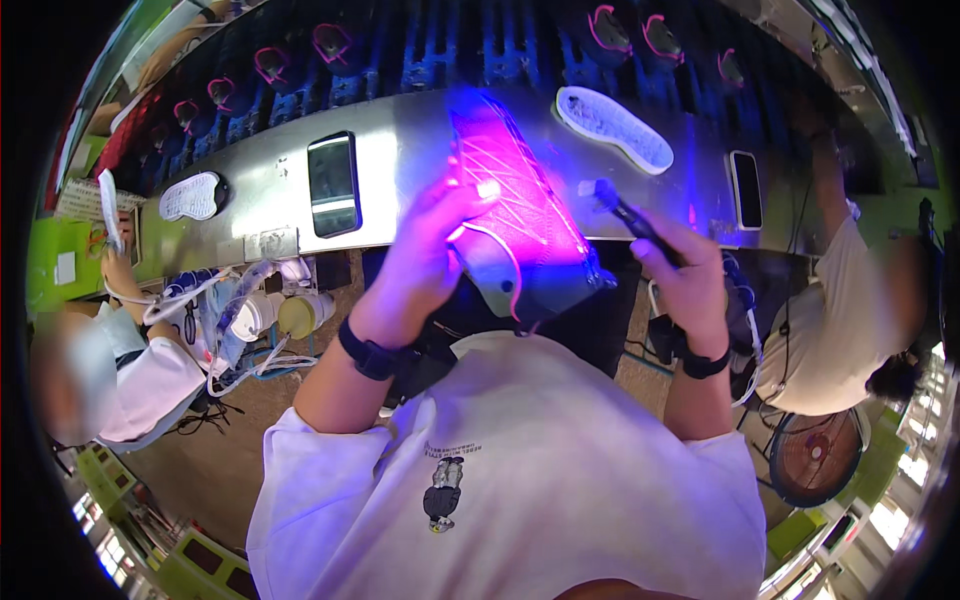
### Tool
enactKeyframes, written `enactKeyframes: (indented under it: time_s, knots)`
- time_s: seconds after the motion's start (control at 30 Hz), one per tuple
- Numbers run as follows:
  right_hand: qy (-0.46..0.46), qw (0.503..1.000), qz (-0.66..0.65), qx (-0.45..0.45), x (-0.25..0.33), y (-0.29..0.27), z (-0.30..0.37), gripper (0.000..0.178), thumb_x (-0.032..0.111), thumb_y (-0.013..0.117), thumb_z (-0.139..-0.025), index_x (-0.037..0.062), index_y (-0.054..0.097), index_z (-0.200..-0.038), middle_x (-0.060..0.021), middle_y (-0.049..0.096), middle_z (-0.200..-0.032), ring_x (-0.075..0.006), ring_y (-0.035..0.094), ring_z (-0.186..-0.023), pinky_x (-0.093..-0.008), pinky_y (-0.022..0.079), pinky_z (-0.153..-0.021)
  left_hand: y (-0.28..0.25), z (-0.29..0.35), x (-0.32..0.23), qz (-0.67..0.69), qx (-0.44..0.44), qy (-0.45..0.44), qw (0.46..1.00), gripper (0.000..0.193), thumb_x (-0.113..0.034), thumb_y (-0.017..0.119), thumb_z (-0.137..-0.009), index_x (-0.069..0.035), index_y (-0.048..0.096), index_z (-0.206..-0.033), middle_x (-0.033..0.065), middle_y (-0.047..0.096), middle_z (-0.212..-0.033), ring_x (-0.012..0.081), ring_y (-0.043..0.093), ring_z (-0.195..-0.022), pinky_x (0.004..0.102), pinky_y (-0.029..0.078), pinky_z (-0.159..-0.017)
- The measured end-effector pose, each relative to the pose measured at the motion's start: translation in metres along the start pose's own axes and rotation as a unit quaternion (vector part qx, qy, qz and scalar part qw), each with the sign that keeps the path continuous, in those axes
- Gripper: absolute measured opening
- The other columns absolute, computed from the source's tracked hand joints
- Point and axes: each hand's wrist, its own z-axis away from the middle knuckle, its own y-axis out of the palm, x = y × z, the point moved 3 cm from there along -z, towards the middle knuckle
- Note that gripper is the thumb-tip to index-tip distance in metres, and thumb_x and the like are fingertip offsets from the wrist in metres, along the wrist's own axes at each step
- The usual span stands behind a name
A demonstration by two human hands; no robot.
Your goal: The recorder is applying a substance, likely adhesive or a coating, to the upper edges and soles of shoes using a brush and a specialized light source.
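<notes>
A shoe upper (515, 215) is in front of me, glowing pink and violet under strong coloured light, with crossing lines along its side and a dark lower end. My left hand (432, 235) is closed on its left edge, the thumb lying over the surface. In my right hand (690, 275) is a brush (640, 222) with a dark handle. Its bristles point up and left, apart from the upper. Beyond the brush, a pale shoe sole (648, 152) lies on the metal table (270, 150), its raised rim facing up.
Dark uppers with pink edges (332, 45) stand on a blue slatted conveyor (430, 50) behind the table. Two phones (333, 190) (746, 192) and another sole (190, 197) lie on the table. Co-workers sit left and right. Containers (305, 315), tubes and a fan (815, 455) are nearby.
</notes>
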Motion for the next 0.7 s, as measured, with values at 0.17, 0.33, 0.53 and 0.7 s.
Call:
enactKeyframes:
  time_s: [0.17, 0.33, 0.53, 0.7]
  knots:
    - [-0.109, 0.994, 0.003, 0.017, 0.040, -0.006, -0.001, 0.036, 0.001, 0.075, -0.084, 0.0025, 0.072, -0.119, -0.0094, 0.075, -0.100, -0.0143, 0.069, -0.089, -0.0275, 0.051, -0.083, 0.001, 0.000, -0.027, 0.036, -0.018, 0.014, 0.999, 0.048, -0.005, 0.068, -0.087, 0.003, 0.053, -0.132, 0.0112, 0.067, -0.119, 0.0203, 0.067, -0.109, 0.0339, 0.052, -0.097]
    - [-0.098, 0.993, 0.014, 0.056, 0.038, 0.001, 0.001, 0.038, 0.001, 0.076, -0.082, 0.0043, 0.072, -0.119, -0.0083, 0.071, -0.087, -0.0160, 0.064, -0.077, -0.0282, 0.050, -0.074, 0.008, 0.003, -0.027, 0.035, -0.019, 0.007, 0.999, 0.049, -0.006, 0.068, -0.087, 0.004, 0.053, -0.132, 0.0113, 0.067, -0.118, 0.0200, 0.067, -0.108, 0.0337, 0.052, -0.096]
    - [-0.115, 0.990, 0.054, 0.057, 0.025, -0.001, 0.023, 0.039, 0.002, 0.077, -0.080, 0.0065, 0.073, -0.119, -0.0050, 0.060, -0.074, -0.0137, 0.054, -0.065, -0.0282, 0.044, -0.062, 0.005, 0.003, -0.023, 0.053, -0.025, -0.018, 0.998, 0.047, -0.007, 0.069, -0.087, 0.003, 0.054, -0.131, 0.0106, 0.067, -0.117, 0.0197, 0.067, -0.106, 0.0351, 0.052, -0.097]
    - [-0.105, 0.991, 0.081, 0.027, 0.007, -0.006, 0.036, 0.039, 0.003, 0.077, -0.081, 0.0065, 0.073, -0.119, -0.0059, 0.063, -0.076, -0.0143, 0.056, -0.065, -0.0281, 0.045, -0.063, 0.021, 0.003, -0.025, -0.005, -0.012, -0.005, 1.000, 0.051, -0.009, 0.071, -0.088, 0.001, 0.052, -0.134, 0.0103, 0.066, -0.119, 0.0191, 0.066, -0.110, 0.0352, 0.051, -0.099]
